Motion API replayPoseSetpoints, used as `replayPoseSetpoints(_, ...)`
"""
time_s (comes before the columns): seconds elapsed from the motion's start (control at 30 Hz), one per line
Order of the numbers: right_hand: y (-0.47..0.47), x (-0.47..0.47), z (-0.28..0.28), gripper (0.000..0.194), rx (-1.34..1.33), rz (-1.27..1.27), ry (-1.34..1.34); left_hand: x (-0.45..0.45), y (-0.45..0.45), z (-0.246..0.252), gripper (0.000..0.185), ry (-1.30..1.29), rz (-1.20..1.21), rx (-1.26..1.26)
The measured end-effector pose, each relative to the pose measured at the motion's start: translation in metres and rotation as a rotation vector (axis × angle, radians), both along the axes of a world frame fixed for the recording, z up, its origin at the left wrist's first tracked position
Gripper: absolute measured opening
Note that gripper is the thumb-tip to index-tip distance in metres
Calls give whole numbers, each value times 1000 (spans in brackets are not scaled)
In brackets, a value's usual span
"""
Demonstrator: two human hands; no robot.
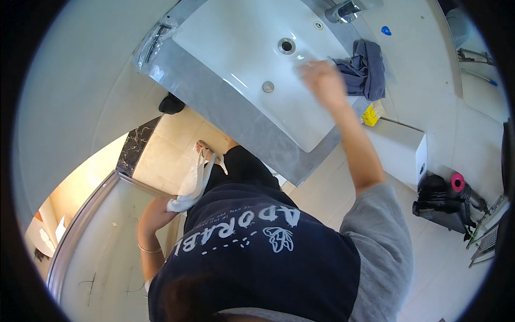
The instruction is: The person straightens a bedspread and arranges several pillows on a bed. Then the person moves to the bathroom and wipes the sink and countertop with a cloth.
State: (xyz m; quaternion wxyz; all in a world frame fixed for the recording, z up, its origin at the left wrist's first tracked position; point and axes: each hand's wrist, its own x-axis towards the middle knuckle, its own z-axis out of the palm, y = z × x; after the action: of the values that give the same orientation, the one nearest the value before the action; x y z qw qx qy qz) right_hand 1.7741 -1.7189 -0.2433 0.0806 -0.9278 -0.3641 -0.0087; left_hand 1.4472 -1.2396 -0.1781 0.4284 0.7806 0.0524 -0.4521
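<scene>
My right hand (324, 82), blurred, is over the right side of a white washbasin (225, 36), beside a crumpled grey-blue towel (372, 72). Whether its fingers hold anything is not clear. Between the hand and the basin's far side is the round metal drain (286, 46). A small round stopper-like disc (268, 86) lies on the basin's surface. Low at my left side, my left hand (161, 209) grips a white cloth (193, 193), which hangs down in strips in front of my leg. The fingers of that hand are partly hidden.
A chrome faucet (342, 12) stands at the basin's back edge, and a grey countertop (241, 116) surrounds the basin. A yellow packet (370, 116) sits by a white box-shaped fixture (396, 141) at right. A glass panel (104, 245) with a metal frame stands at left.
</scene>
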Motion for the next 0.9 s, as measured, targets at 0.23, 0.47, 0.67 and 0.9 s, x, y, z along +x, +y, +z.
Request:
replayPoseSetpoints(0.23,75,-26,-82,34,121,-127,456,12,-18,4,25,-3,38,53)
replayPoseSetpoints(0.47,56,63,-109,26,498,-558,8,17,-31,5,25,-17,55,72)
replayPoseSetpoints(0.67,61,85,-120,21,253,-564,128,20,-35,4,23,-13,49,93)
replayPoseSetpoints(0.9,59,90,-123,22,-46,-464,174,21,-39,-7,21,-66,56,100)
